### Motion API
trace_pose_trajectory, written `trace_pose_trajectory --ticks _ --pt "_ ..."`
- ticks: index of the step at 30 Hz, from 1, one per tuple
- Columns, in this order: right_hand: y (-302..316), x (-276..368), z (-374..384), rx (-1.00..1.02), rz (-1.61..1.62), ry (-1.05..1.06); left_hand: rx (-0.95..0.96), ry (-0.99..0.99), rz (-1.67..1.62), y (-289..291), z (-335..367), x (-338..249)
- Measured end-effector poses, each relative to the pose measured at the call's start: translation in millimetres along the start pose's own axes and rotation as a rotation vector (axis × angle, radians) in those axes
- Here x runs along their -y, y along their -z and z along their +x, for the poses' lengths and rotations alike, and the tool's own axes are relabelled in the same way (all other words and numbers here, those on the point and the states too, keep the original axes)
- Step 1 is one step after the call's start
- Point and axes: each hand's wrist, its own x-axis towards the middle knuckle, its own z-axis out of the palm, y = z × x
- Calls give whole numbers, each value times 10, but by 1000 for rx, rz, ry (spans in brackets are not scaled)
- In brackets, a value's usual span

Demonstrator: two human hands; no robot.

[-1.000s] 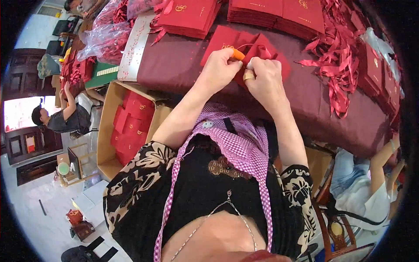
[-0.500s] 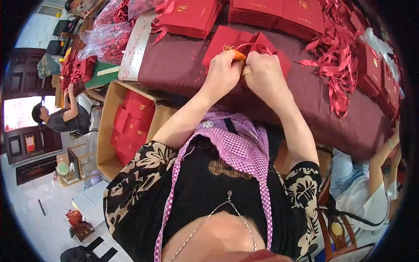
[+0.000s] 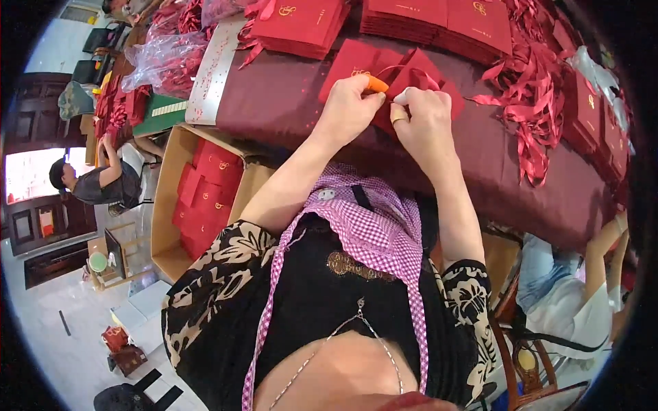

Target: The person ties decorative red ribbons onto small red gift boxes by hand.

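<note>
A red gift bag (image 3: 442,103) with gold print lies flat at the table's near edge, and a red ribbon (image 3: 404,68) loops over it. My left hand (image 3: 345,111), an orange sleeve on its index finger, pinches at the bag's middle. Close to its right, my right hand (image 3: 426,116) is closed too, with a ring and a white cover on a fingertip. A small gap separates the two hands. What their fingertips hold is hidden.
Stacks of red bags (image 3: 301,27) stand along the far side of the table (image 3: 274,96). Loose red ribbons (image 3: 531,103) hang at the right. A cardboard box (image 3: 164,212) of red bags stands at my left. Other people sit at both sides.
My hands have drawn slightly apart, the right one moving a little to the right with its fingers turned. The bag stays nearly in place.
</note>
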Motion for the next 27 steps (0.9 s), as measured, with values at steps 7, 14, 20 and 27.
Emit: trace_pose_trajectory --ticks 7,14,20,27 --pt "-102 130 -13 -29 -357 152 -111 -82 132 -154 -46 43" --pt "46 -121 -17 43 194 -133 88 -143 29 49 15 2" --pt "66 -64 -63 -7 123 -58 171 -92 21 42 -1 -26" --pt "267 25 -4 197 516 -345 115 -107 13 32 15 -12"
